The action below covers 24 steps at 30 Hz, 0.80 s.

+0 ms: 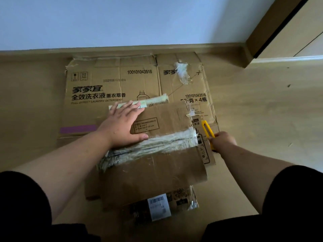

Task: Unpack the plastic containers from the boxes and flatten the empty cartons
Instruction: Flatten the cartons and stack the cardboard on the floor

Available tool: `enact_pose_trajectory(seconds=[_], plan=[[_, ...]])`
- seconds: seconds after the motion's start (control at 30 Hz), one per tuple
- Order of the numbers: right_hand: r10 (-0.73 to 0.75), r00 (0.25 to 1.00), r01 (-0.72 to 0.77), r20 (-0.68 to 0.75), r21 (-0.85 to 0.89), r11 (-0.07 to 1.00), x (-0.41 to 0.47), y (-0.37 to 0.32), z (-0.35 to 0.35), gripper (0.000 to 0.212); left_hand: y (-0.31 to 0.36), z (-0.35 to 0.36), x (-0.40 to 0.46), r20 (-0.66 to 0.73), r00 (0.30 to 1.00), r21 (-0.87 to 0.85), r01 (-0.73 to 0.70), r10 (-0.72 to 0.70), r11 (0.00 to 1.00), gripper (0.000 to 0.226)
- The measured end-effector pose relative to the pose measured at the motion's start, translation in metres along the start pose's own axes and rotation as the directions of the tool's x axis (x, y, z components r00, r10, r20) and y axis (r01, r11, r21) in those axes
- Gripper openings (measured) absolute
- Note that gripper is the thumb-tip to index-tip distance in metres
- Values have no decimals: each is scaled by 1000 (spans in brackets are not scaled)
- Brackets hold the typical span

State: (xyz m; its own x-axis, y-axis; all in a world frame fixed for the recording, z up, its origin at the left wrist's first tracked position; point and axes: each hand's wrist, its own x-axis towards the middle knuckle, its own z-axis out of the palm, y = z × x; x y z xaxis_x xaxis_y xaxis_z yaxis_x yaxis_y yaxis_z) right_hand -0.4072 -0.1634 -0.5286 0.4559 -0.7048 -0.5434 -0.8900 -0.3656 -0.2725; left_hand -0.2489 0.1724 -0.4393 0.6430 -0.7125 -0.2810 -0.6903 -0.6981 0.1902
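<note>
A brown carton [164, 123], flattened and wrapped with wide clear tape, lies on the wooden floor. My left hand [122, 124] presses flat on its far left part, fingers spread. My right hand [222, 141] grips a yellow utility knife [208, 131] at the carton's right edge, with the knife pointing away from me. Beneath and behind lies a large flattened laundry detergent carton [111, 84] with black print. No plastic containers are in view.
A smaller piece of cardboard with a white barcode label [160, 206] sticks out near my knees. A skirting board and pale wall [122, 23] run along the back. A door frame [272, 32] stands at the upper right.
</note>
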Motion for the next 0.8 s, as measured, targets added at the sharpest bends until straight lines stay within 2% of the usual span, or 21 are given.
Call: enact_pose_trajectory(seconds=[0.1,0.27,0.37,0.5,0.63,0.8], plan=[[74,996,-75,50,3,997,18,14,8,21,-1,0,0,-8,1000,29,12,-12,1000,101],[175,985,-174,-15,51,983,53,50,2,31,2,11,-5,-58,998,107,28,-21,994,98],[202,979,-202,-8,7,979,70,76,-2,23,4,13,-6,-43,998,114,41,-36,993,96],[205,978,-203,29,-53,978,87,96,-1,24,7,12,-6,-25,998,120,66,-63,991,94],[228,973,-229,-31,-63,971,102,102,-5,37,13,11,-6,7,995,134,97,-99,986,94],[176,979,-183,-101,-69,981,110,100,-8,41,17,9,-7,36,993,147,109,-116,983,94]])
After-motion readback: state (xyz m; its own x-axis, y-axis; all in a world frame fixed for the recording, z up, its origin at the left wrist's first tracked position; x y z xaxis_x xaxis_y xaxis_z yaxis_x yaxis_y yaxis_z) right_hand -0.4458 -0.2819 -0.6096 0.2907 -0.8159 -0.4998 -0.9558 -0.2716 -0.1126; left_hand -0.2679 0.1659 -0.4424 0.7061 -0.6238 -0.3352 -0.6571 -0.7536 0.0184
